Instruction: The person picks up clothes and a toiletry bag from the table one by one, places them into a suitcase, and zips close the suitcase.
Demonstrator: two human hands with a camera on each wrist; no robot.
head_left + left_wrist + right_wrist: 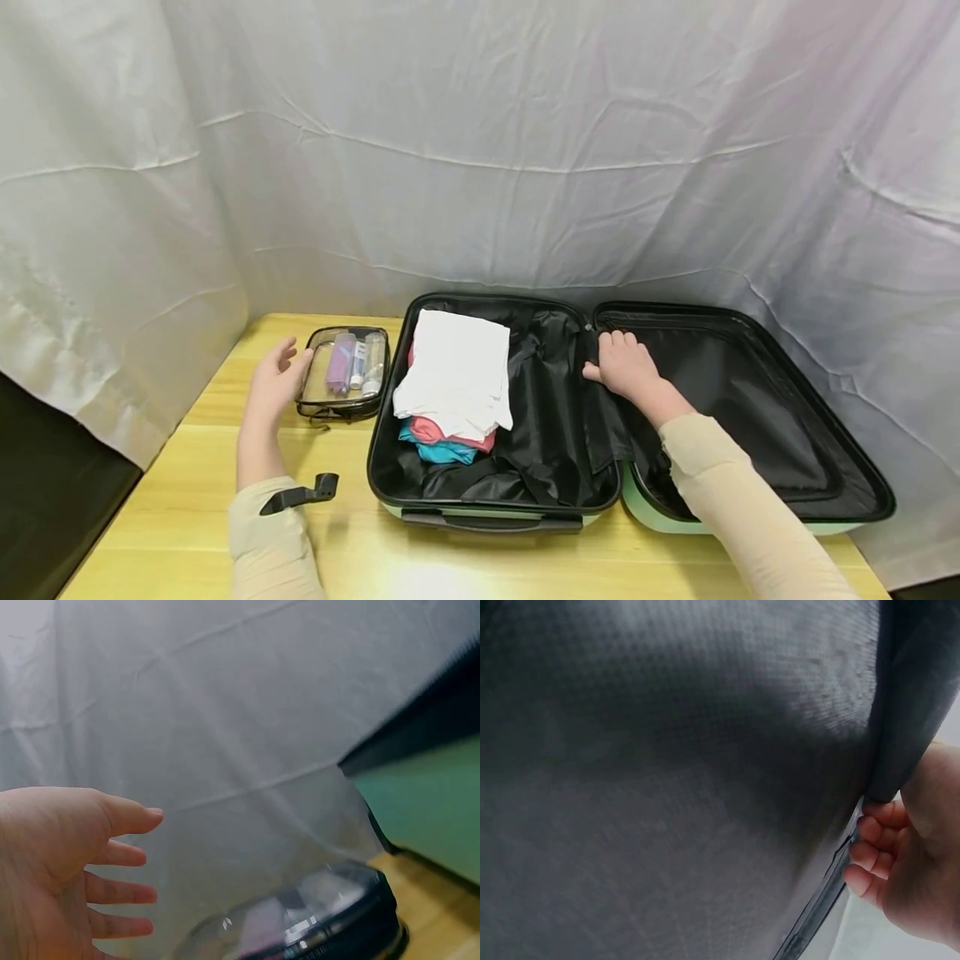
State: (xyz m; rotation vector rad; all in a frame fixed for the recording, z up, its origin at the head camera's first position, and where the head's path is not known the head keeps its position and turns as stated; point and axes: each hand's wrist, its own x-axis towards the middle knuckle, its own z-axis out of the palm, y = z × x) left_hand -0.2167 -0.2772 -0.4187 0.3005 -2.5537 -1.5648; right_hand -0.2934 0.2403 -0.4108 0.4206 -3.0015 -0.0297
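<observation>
Pale cloth [487,200] hangs in folds behind a wooden desk [352,483]. On it lies an open suitcase [491,505], with white folded clothes [459,367] in its left half, over pink and blue clothes [444,452]. To the left of the suitcase is a clear pouch [341,411] with black trim, and small containers [357,365] are inside. The left hand [274,379] is near this pouch, with its fingers loosely extended, holding nothing. The right hand [628,367] is where the two halves meet; its fingers are curled and grip the edge of a black fabric flap [604,433].
</observation>
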